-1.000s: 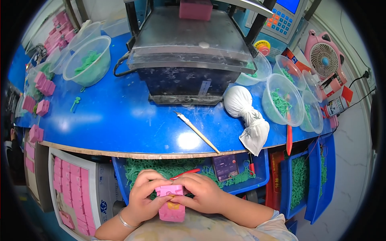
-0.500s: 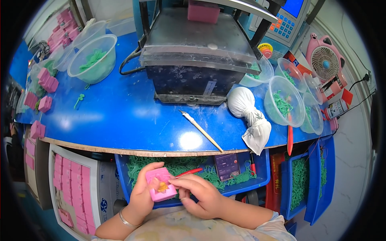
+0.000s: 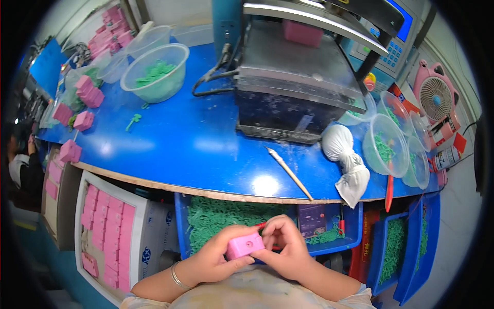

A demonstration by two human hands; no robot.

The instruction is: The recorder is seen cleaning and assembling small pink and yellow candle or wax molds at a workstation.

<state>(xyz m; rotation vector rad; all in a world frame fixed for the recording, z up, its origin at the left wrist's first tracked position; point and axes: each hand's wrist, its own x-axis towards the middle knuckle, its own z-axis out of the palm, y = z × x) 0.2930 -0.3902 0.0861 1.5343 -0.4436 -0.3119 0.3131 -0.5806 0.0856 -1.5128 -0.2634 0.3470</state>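
A pink mold block (image 3: 243, 246) with a small round hole in its face is held just above my lap, in front of the blue drawer tray. My left hand (image 3: 218, 252) wraps round it, thumb below and fingers along the top. My right hand (image 3: 288, 247) is at the block's right end, its thumb against the lower corner and its fingers curled above. The block's far side is hidden. Behind the hands, the blue tray (image 3: 355, 243) holds many green stringy pieces (image 3: 226, 213), a dark phone-like slab (image 3: 312, 220) and a red-handled tool partly covered by my fingers.
A heavy press (image 3: 298, 77) stands on the blue table (image 3: 170, 149). Near the table edge lie a thin pointed tool (image 3: 289, 173) and a tied white cloth bag (image 3: 346, 159). Clear bowls (image 3: 157, 82) hold green pieces. A box (image 3: 139, 226) of pink blocks stands at left.
The pink block has turned over: its open cavity with a yellow-orange piece faced up before, and a holed face shows now. Both hands have shifted right in view, as has the scene.
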